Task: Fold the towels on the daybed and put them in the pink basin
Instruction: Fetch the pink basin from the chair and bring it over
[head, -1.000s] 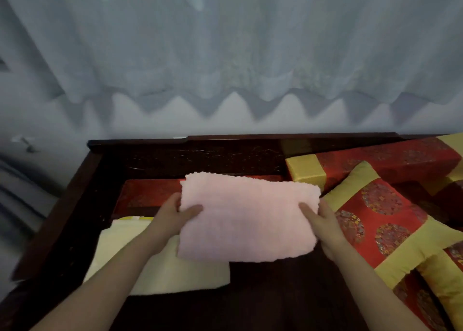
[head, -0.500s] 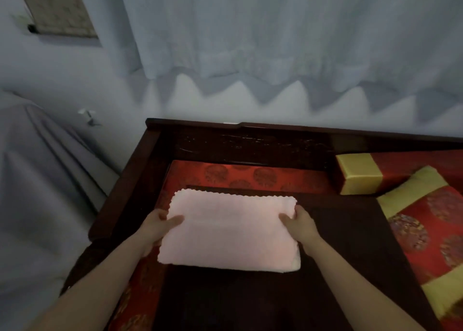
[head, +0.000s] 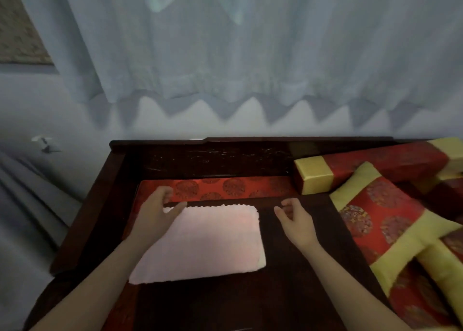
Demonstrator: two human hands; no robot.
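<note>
A folded pale pink towel (head: 200, 243) lies flat on the dark wooden surface of the daybed (head: 288, 293), left of centre. My left hand (head: 156, 213) hovers over the towel's far left corner with fingers spread, holding nothing. Just right of the towel's far right corner is my right hand (head: 295, 220), fingers loosely curled and apart, also empty. No pink basin is in view.
A red patterned cushion strip (head: 225, 189) runs behind the towel. Red and yellow pillows (head: 375, 220) and a bolster (head: 350, 170) crowd the right side. The dark wooden frame (head: 100, 193) borders the left and back. A pale curtain (head: 225, 55) hangs behind.
Both hands held the folded pink towel in the air, then lowered it onto the wooden surface and let go. The yellow towel seen a second ago is out of view.
</note>
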